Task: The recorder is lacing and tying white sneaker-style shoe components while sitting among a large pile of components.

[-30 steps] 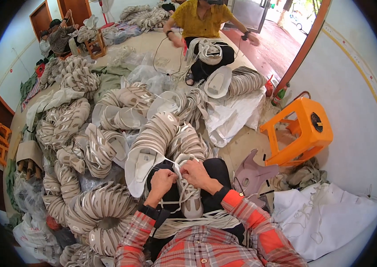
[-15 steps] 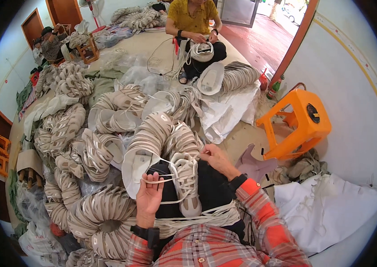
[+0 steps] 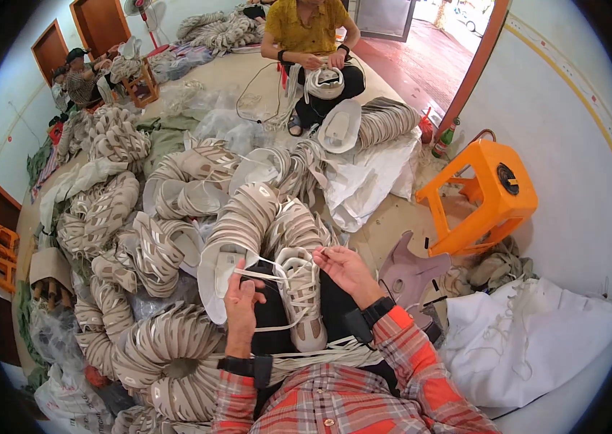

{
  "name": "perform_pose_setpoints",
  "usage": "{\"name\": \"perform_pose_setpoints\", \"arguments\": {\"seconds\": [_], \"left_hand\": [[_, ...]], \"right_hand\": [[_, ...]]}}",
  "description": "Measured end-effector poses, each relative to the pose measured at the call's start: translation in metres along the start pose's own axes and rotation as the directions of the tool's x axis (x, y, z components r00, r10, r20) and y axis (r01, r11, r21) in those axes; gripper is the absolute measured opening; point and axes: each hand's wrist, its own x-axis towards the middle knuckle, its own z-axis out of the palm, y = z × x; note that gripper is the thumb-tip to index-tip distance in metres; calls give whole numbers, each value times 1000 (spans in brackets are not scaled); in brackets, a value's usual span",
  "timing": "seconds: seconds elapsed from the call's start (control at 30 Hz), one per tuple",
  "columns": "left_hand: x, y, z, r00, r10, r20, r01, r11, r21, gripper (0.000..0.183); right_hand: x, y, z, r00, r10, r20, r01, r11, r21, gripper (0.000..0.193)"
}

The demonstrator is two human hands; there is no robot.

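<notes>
A beige and white shoe upper (image 3: 301,295) lies on my dark-trousered lap, toe toward me, with white laces crossed through its eyelets. From its left side a white shoelace (image 3: 266,275) stretches to my left hand (image 3: 242,300), which grips it by the fingers, index finger pointing up. At the upper's right edge is my right hand (image 3: 349,273), palm turned up and fingertips pinched together; whatever sits in that pinch is too small to make out. A bundle of loose white laces (image 3: 320,360) lies across my lap. Against my left knee rests a curved stack of nested uppers (image 3: 239,224).
More stacked uppers (image 3: 165,354) cover the floor on my left. An orange stool (image 3: 483,192) stands at right, near a green bottle (image 3: 444,139) and white cloth (image 3: 530,347). Ahead, a seated person in a yellow top (image 3: 307,29) handles another upper; more people sit far left.
My right hand has rolled palm up and shifted slightly left and nearer me. My left hand has turned, with its index finger now raised along the shoelace.
</notes>
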Motion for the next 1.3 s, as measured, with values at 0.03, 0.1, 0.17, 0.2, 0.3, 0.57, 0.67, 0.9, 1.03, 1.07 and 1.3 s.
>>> {"name": "perform_pose_setpoints", "arguments": {"seconds": [0.03,0.1,0.17,0.2,0.3,0.57,0.67,0.9,1.03,1.07,1.3], "left_hand": [[4,9,0,987,-51,155,60,996,-59,43],[12,22,-17,970,-172,173,153,981,117,43],[21,20,-41,916,-161,368,-53,860,508,42],[22,17,-40,907,-121,402,-135,823,552,35],[22,8,-27,903,-167,396,-68,855,515,24],[25,3,-21,895,-336,293,161,857,490,22],[6,2,-8,936,272,222,-332,482,811,21],[-41,-49,19,752,20,658,-658,-25,753,21],[-21,-25,28,886,-235,400,-359,197,912,16],[-13,-10,33,887,-284,363,-345,111,932,15],[9,11,6,746,-328,580,-629,-59,775,19]], "right_hand": [[2,-1,-10,1000,-7,-6,7,1000,0,15],[6,-6,-35,997,-36,66,32,997,70,16],[5,-24,-48,995,-101,23,98,988,119,16],[2,-36,-56,985,-171,-30,174,971,161,16],[-9,-57,-64,922,-303,-240,329,942,74,14],[-24,-71,-44,943,-225,-244,210,974,-86,15],[-38,-73,-28,927,-236,-292,144,942,-304,17],[-64,-67,-26,958,-211,-195,24,736,-677,19],[-76,-56,-26,968,-190,-163,-18,596,-803,18],[-78,-49,-26,979,-152,-137,-37,530,-847,17],[-78,1,14,994,73,-85,-105,336,-936,16]]}}
